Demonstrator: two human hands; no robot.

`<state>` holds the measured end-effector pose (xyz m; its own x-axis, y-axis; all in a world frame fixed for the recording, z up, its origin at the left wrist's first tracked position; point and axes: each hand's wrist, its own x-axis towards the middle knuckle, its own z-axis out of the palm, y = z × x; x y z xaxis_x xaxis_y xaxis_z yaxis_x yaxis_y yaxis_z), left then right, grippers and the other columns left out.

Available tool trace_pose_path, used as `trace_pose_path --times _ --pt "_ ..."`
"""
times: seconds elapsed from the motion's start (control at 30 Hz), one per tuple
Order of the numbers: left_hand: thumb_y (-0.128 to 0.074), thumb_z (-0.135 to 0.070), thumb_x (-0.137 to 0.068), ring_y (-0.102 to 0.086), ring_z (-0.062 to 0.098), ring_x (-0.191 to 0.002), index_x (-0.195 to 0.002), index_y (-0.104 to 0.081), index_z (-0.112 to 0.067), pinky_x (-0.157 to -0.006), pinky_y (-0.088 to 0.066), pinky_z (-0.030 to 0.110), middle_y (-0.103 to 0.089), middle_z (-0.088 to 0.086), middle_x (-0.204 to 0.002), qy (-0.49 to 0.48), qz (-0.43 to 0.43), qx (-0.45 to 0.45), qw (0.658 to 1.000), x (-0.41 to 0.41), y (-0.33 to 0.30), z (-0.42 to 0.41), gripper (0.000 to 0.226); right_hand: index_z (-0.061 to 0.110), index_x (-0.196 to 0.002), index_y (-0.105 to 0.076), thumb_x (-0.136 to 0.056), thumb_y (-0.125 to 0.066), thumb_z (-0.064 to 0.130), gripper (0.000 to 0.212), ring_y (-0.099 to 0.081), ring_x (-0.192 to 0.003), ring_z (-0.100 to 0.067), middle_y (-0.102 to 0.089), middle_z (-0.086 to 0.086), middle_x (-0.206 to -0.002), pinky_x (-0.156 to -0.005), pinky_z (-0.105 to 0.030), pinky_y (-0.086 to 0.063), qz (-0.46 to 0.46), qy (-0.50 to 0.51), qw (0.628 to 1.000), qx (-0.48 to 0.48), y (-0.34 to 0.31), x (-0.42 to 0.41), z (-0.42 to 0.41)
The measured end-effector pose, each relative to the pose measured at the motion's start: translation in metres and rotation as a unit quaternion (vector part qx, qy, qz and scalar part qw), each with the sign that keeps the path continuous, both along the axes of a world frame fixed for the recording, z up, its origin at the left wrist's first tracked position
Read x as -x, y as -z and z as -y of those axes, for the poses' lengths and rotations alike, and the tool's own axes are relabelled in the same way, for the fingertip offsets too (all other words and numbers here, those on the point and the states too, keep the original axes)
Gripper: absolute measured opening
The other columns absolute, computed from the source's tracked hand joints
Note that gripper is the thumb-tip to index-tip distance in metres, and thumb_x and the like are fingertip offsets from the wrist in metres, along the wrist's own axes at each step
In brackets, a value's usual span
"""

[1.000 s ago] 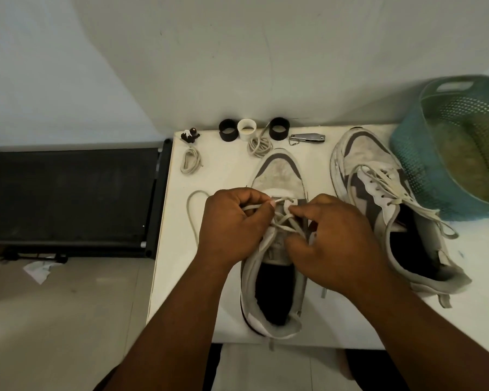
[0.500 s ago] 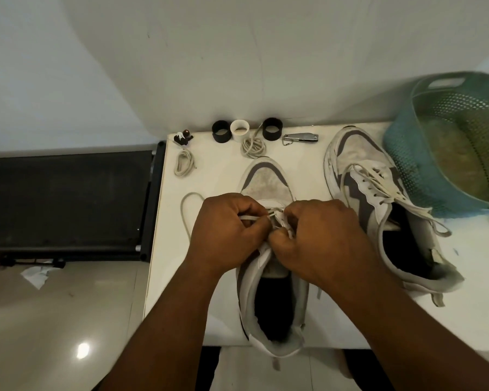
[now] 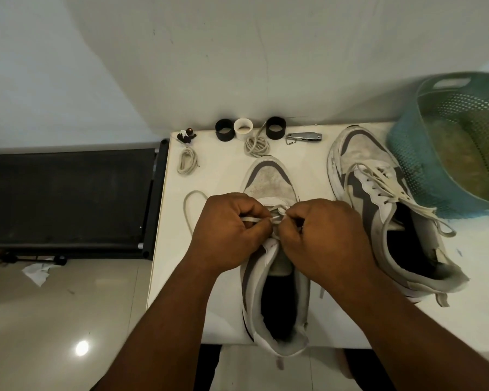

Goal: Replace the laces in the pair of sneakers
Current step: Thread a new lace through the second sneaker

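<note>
A white and grey sneaker (image 3: 268, 182) stands toe-away in the middle of the white table (image 3: 170, 249). Over its eyelet rows, my left hand (image 3: 226, 230) pinches a flat white lace (image 3: 254, 219), and my right hand (image 3: 322, 235) pinches the lace end right beside it, fingertips almost touching. One loop of this lace (image 3: 191, 206) trails off to the left on the table. The second sneaker (image 3: 378, 204) lies to the right, laced loosely, its lace ends hanging toward the table.
A teal perforated basket (image 3: 407, 153) sits at the right edge. Along the back stand two black rings (image 3: 224, 130), a white cup (image 3: 243, 128), a metal clipper (image 3: 304, 137), and two coiled laces (image 3: 257, 145) (image 3: 187, 162). A black treadmill (image 3: 68, 198) adjoins the table's left side.
My hands have drawn closer together over the eyelets, and the view has shifted slightly downward. The right sneaker has not moved.
</note>
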<state>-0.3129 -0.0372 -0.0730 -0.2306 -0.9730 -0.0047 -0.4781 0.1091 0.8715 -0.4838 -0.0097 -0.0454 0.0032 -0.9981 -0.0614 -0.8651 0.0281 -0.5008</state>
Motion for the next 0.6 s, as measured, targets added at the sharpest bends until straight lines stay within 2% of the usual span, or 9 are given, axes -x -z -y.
trace_pose_path --times 0.17,0.4,0.5,0.6 --pt "-0.075 -0.023 -0.078 -0.069 0.009 -0.073 -0.081 -0.081 -0.022 -0.066 -0.056 0.031 -0.073 -0.012 -0.076 0.004 0.000 0.012 1.000 0.007 0.001 -0.002 0.007 0.018 -0.063 -0.064 -0.084 -0.052 0.041 0.033 -0.053 -0.050 -0.012 -0.057 0.004 -0.053 -0.052 -0.034 -0.047 0.080 0.023 0.996 0.014 0.009 0.004 -0.001" --pt "-0.077 -0.014 -0.081 -0.070 0.012 -0.071 -0.081 -0.081 -0.017 -0.065 -0.056 0.029 -0.073 -0.010 -0.076 -0.021 -0.039 0.032 0.998 0.010 0.005 -0.004 0.005 0.022 -0.073 -0.076 -0.081 -0.052 0.049 0.037 -0.062 -0.052 -0.011 -0.067 0.007 -0.057 -0.052 -0.034 -0.052 0.192 0.070 0.979 -0.006 0.007 0.004 -0.001" --pt "-0.078 -0.015 -0.081 -0.069 0.011 -0.071 -0.081 -0.080 -0.020 -0.065 -0.056 0.031 -0.073 -0.012 -0.076 -0.017 -0.027 0.030 0.999 0.010 0.007 -0.003 0.006 0.026 -0.071 -0.076 -0.090 -0.062 0.039 0.026 -0.064 -0.055 -0.008 -0.068 0.011 -0.059 -0.057 -0.035 -0.055 0.217 0.075 0.973 -0.013 0.006 0.004 -0.001" --pt "-0.076 -0.018 -0.082 -0.069 0.012 -0.071 -0.085 -0.082 -0.024 -0.066 -0.056 0.035 -0.072 -0.012 -0.076 -0.007 -0.005 0.026 1.000 0.008 0.009 -0.003 0.009 0.023 -0.069 -0.076 -0.094 -0.068 0.027 0.026 -0.067 -0.058 -0.016 -0.070 0.005 -0.061 -0.065 -0.042 -0.059 0.289 0.103 0.950 -0.058 0.007 0.011 0.003"
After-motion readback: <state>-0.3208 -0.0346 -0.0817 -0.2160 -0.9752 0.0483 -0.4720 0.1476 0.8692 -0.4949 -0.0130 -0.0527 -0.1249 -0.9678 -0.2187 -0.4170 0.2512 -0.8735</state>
